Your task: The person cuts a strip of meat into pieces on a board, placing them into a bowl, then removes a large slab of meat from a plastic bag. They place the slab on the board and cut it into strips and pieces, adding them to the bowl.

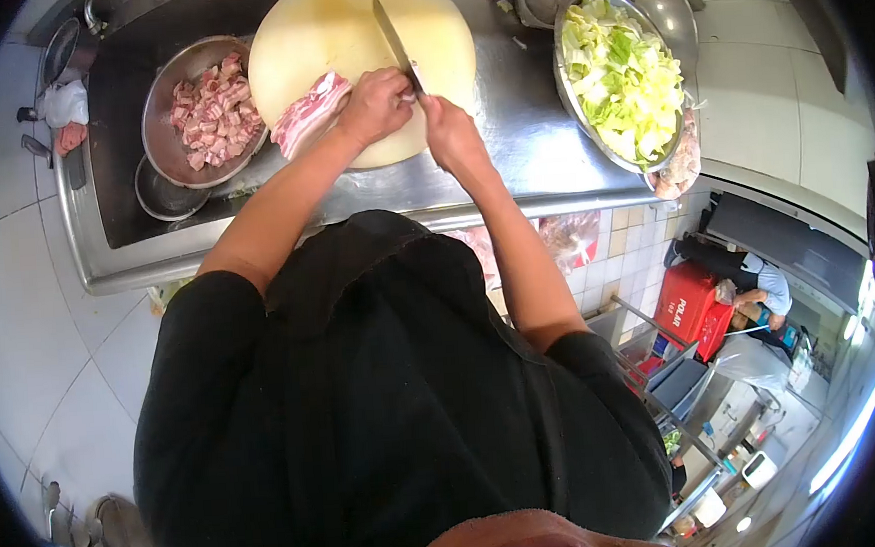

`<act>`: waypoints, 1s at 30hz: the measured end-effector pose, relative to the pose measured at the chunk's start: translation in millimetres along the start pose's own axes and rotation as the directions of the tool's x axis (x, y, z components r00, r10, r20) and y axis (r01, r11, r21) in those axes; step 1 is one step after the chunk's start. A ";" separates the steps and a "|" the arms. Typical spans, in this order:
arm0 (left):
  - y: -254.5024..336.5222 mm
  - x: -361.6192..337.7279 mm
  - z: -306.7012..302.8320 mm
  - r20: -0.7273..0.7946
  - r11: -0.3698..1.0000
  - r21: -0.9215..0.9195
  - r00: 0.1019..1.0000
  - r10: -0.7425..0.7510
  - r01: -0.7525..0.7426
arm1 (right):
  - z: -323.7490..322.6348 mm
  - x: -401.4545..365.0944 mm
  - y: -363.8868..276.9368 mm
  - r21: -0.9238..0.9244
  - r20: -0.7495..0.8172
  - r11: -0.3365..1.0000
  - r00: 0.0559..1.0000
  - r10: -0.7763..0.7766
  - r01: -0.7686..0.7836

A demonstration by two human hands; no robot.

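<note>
Chunks of cut raw meat (213, 122) lie heaped in a steel pan (155, 140) at the far left, the pan's right edge close against a round cutting board (342, 19). On the board's near left part rests a pork belly slab (306, 116), banded red and white, immediately to the left of the left hand. Its visible bands slant from the near left toward the far right (forearm and hand hide the rest, so the full length of the slab cannot be read).

Next comes the left hand (379, 107), clearly the nearer of the two to the slab; its fingers are curled down at the meat's right side, but whether they pinch it or merely press is hidden. Just right of those fingers stands the knife (393, 36), its tip pointing away from the body and leaning a little left, so that the line of the blade cuts across the line from slab to right hand. The right hand (452, 132) is closed round the handle, at the board's right side, with the left hand between it and the slab.

Well apart, farther right on the steel counter (540, 142), chopped leafy greens (621, 77) fill a metal bowl (583, 124).
</note>
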State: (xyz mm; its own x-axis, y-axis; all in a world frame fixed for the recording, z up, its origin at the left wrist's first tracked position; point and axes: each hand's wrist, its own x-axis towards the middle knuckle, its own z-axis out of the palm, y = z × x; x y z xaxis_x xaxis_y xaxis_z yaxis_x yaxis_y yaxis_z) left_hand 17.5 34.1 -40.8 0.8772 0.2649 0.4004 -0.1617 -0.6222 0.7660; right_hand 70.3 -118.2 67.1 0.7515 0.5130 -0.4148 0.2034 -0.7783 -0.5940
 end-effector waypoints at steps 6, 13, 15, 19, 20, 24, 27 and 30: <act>16.8 -21.8 -13.0 0.019 0.997 0.046 0.998 -0.058 0.057 | -9.4 54.3 -21.2 0.281 0.162 0.949 0.982 0.096 -0.140; 25.8 -8.1 -1.8 -0.167 0.910 -0.036 0.895 -0.414 0.414 | -60.7 -6.3 -26.0 0.545 -0.014 0.837 0.998 0.056 -0.039; 28.1 10.8 0.5 -0.152 0.863 0.020 0.855 -0.496 0.505 | -58.9 -9.0 -10.8 0.615 -0.064 0.789 0.997 0.044 0.004; 24.5 29.1 2.6 -0.101 0.869 0.187 0.889 -0.447 0.459 | -60.5 -12.1 16.5 0.611 -0.085 0.791 0.996 0.011 0.043; 33.9 37.7 0.2 -0.068 0.862 0.193 0.883 -0.465 0.469 | -55.8 -16.1 19.0 0.628 -0.118 0.778 0.991 0.058 0.029; 16.1 43.3 22.2 0.073 0.873 0.432 0.955 -0.286 0.228 | -40.1 -27.9 37.1 0.606 -0.123 0.792 0.975 0.185 -0.073; 23.8 52.4 12.8 0.148 0.888 0.320 0.908 -0.392 0.331 | -26.3 -32.0 51.8 0.675 -0.123 0.735 0.973 0.197 -0.064; 16.9 33.1 11.6 0.149 0.913 0.184 0.907 -0.393 0.365 | -12.9 -38.1 67.2 0.669 -0.067 0.735 0.976 0.207 -0.110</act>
State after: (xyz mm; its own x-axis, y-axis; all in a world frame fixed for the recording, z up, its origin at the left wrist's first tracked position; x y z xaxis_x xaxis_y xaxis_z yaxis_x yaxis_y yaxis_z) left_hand 49.1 23.8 -20.5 0.9269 0.3752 -0.0128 0.2560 -0.6069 0.7524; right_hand 63.4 -194.7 51.9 0.8178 0.3149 -0.4816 -0.3532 -0.3860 -0.8522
